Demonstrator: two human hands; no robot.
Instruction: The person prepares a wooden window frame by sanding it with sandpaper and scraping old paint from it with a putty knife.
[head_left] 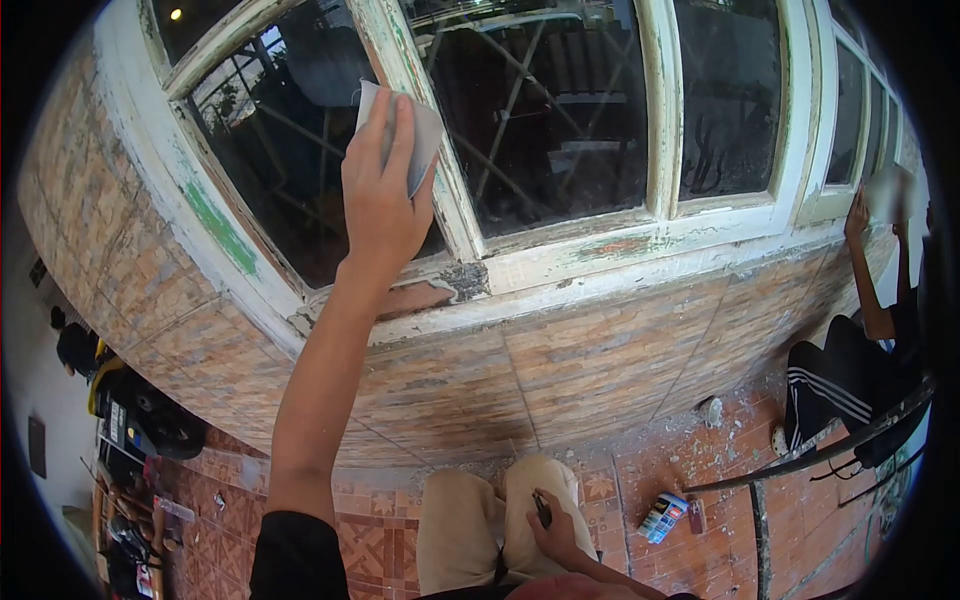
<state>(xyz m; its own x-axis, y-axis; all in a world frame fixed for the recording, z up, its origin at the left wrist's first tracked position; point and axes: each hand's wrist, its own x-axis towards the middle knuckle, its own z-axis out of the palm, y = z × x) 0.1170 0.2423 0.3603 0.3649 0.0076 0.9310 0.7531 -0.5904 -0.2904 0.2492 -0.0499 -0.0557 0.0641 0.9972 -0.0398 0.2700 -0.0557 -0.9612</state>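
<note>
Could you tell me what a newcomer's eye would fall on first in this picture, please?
The raised left hand stands out first, pressing a grey sheet against the peeling white window frame at top centre. Below, the right hand rests on the person's knee, holding a small dark tool. At the far right a second person crouches by the same window, and a small box lies on the dusty tiled floor.

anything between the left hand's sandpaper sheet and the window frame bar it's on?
Nothing visible. The left hand presses the sandpaper sheet flat against the white frame bar, with no object between them. The right hand rests on the lap, holding a small dark object.
</note>
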